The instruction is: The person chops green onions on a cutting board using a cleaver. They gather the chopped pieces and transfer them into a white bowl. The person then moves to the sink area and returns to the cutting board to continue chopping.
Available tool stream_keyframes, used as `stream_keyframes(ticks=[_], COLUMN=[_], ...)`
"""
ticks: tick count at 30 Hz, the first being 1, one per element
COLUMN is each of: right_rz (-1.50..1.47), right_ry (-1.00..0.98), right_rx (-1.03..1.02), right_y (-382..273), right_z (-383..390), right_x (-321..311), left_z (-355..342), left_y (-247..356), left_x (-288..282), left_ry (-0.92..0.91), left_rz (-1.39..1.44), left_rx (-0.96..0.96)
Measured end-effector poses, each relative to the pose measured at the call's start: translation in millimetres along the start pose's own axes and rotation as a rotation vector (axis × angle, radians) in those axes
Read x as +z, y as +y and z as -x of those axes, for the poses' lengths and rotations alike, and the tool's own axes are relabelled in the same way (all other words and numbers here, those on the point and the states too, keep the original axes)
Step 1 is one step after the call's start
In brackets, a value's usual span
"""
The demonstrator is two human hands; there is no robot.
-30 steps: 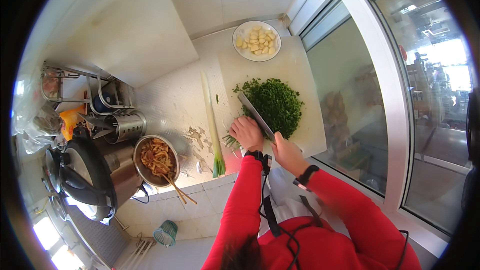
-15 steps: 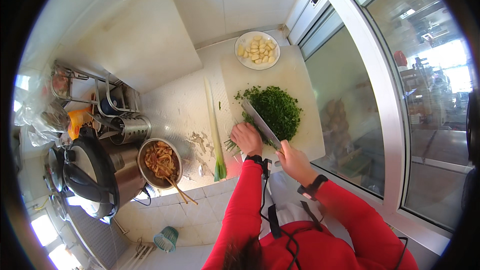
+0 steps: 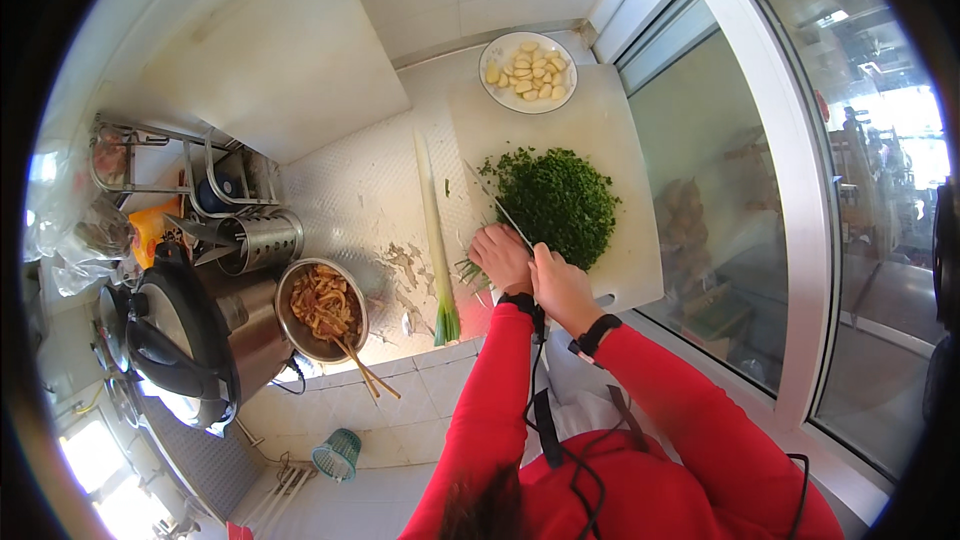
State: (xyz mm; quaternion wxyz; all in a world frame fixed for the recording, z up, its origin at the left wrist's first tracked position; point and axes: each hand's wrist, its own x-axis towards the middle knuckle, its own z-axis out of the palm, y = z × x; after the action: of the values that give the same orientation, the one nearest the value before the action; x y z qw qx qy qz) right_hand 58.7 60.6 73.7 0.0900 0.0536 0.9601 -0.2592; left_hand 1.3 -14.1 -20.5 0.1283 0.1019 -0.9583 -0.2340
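Observation:
My right hand [image 3: 562, 290] is closed round the handle of a kitchen knife [image 3: 513, 223], whose blade stands nearly edge-on to the view. Close against the blade, my left hand [image 3: 502, 258] presses with bent fingers on a bunch of green stems [image 3: 467, 269]; their ends stick out on its left, and the rest is hidden beneath it. Just right of the blade lies a heap of finely chopped green herbs [image 3: 565, 202]. All this is on a white cutting board [image 3: 628, 140]. To its left a long scallion [image 3: 436, 240] lies on the counter.
A plate [image 3: 490, 90] of peeled garlic cloves stands at the board's far end. Leftward are a steel bowl [image 3: 284, 320] of food with chopsticks [image 3: 372, 378], a perforated steel utensil holder [image 3: 285, 238] and an electric cooker [image 3: 190, 340]. A sliding window [image 3: 800, 240] borders the right.
The knife has moved left off the herb heap to beside my left hand, its blade turned more edge-on. My right hand has come left, close to my left hand. The view has shifted slightly.

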Motion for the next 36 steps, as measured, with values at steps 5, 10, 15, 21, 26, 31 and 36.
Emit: stream_keyframes(ticks=[5,10,15,21,26,31,36], right_rz=[-0.128,-0.062,-0.100,-0.099,-0.105,-0.138,-0.086], right_ry=[-0.027,-0.089,-0.133,-0.169,-0.004,0.003,-0.035], right_rx=[-0.008,0.005,0.014,0.093,0.031,0.037,0.085], right_y=[13,23,19,14,8,19,38], right_z=[-5,40,61,34,15,21,37], right_x=[-24,-56,-63,-35,-2,-4,-17], left_z=[1,1,0,-1,-2,-3,-2], left_y=[1,4,4,1,0,2,4], left_x=[-5,-8,-8,-3,-3,-6,-10], left_ry=[0.026,0.037,0.021,0.037,0.024,0.048,0.024], left_rz=[0.074,0.103,0.077,0.042,0.021,0.025,0.004], left_rx=[0.030,0.001,0.002,0.048,0.022,0.035,0.021])
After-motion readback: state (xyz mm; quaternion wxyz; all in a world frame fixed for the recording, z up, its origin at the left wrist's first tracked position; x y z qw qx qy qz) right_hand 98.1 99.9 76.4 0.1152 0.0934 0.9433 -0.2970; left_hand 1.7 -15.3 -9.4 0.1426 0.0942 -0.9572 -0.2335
